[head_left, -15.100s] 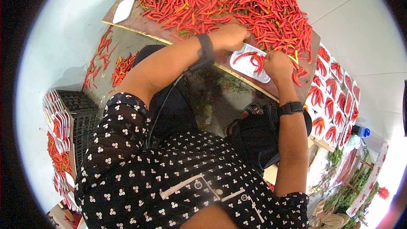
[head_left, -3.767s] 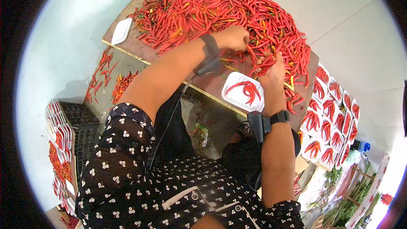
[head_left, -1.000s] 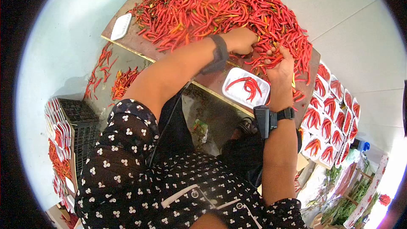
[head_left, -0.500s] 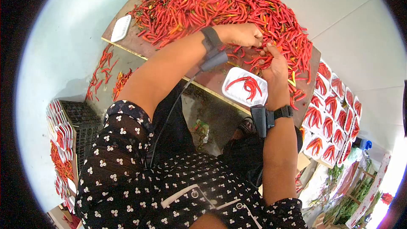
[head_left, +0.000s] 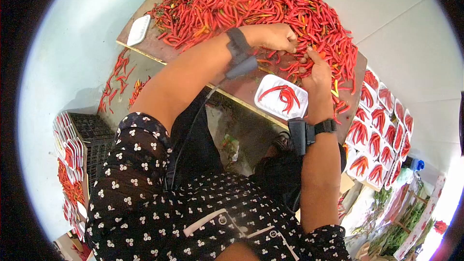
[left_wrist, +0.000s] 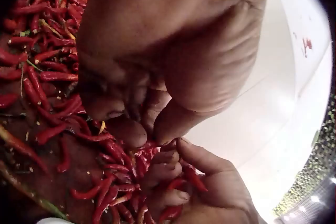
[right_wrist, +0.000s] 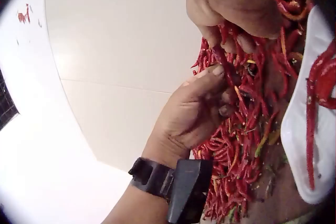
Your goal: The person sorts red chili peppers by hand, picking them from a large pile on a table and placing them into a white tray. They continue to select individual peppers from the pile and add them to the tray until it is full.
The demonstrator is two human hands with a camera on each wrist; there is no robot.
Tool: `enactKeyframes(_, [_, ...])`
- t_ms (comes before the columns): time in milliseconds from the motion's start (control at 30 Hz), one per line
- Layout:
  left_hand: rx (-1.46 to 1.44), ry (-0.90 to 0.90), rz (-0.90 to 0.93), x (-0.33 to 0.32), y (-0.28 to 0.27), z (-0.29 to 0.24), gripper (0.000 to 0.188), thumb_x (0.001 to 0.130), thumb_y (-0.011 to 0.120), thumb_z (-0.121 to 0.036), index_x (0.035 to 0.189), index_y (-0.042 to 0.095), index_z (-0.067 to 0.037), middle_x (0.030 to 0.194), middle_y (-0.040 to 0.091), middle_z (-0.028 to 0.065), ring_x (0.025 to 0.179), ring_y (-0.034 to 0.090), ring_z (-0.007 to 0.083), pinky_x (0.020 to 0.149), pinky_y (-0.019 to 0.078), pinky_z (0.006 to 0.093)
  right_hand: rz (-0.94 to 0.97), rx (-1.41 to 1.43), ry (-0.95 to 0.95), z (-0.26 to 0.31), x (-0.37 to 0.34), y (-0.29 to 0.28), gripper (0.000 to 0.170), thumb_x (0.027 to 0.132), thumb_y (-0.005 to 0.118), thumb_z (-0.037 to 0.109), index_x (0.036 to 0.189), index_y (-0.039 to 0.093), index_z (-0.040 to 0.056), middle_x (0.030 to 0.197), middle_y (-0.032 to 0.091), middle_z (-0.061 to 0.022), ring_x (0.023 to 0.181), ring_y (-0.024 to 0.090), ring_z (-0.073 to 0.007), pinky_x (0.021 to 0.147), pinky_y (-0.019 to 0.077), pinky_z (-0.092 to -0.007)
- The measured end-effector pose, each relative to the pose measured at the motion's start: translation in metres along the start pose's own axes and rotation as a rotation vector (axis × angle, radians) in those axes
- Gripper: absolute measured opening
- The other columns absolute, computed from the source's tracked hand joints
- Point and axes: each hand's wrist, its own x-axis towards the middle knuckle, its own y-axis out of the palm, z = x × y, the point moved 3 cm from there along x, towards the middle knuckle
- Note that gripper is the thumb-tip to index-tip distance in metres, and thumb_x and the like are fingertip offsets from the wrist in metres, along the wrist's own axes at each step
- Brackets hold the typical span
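In the head view, my left hand (head_left: pixel 275 36) and right hand (head_left: pixel 319 72) are close together over the near edge of the red chili heap (head_left: pixel 256 0). The right wrist view has my left thumb and fingers pinching a dark red chili pepper (right_wrist: pixel 219 56) beside the right fingertips. My right hand (left_wrist: pixel 210 187), in the left wrist view, has its fingers curled round several red chili peppers (left_wrist: pixel 195 178). Nearer the table edge sits a white tray (head_left: pixel 267 103) holding a few red chilies (head_left: pixel 288 97).
A second white tray (head_left: pixel 138 29) lies at the table's left corner. Filled chili trays (head_left: pixel 374 142) are stacked at right. On the left stand a black crate (head_left: pixel 99 150) and more filled trays (head_left: pixel 70 150). Loose chilies (head_left: pixel 113 82) are spread on the floor.
Fifteen seconds ago both hands were at the white tray; since then they have moved to the heap. Over the last second my left hand has shifted slightly up.
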Motion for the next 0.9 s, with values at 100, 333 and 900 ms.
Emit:
enactKeyframes(100, [0.017, 0.020, -0.007, -0.003, 0.002, -0.002, 0.020, 0.079, 0.050, -0.021, 0.067, 0.054, -0.005, 0.058, 0.048, -0.0030, 0.054, 0.042, 0.0063, 0.048, 0.0371, 0.0261, -0.015, -0.057, -0.021, 0.002, -0.003, 0.002, 0.008, 0.080, 0.058, 0.015, 0.078, 0.053, 0.0091, 0.066, 0.051, 0.0005, 0.055, 0.047, -0.0093, 0.043, 0.0336, -0.0213])
enactKeyframes(333, [-0.166, -0.032, -0.046, -0.020, 0.000, -0.023, 0.022, 0.079, 0.053, -0.023, 0.071, 0.057, -0.002, 0.058, 0.051, 0.0001, 0.054, 0.045, 0.0085, 0.050, 0.0396, 0.0274, -0.009, -0.037, -0.016, -0.002, 0.002, -0.001, 0.011, 0.079, 0.059, 0.018, 0.079, 0.052, 0.0095, 0.066, 0.052, -0.0008, 0.056, 0.048, -0.0104, 0.042, 0.0323, -0.0223])
enactKeyframes(900, [0.731, -0.053, -0.343, -0.002, 0.012, 0.018, 0.020, 0.067, 0.052, -0.016, 0.079, 0.061, -0.003, 0.075, 0.059, 0.0192, 0.075, 0.058, 0.0346, 0.065, 0.0457, 0.0444, 0.092, 0.210, -0.028, 0.007, 0.014, -0.015, 0.015, 0.082, 0.047, 0.022, 0.083, 0.049, 0.0074, 0.075, 0.055, -0.0074, 0.066, 0.055, -0.0204, 0.044, 0.0376, -0.0264])
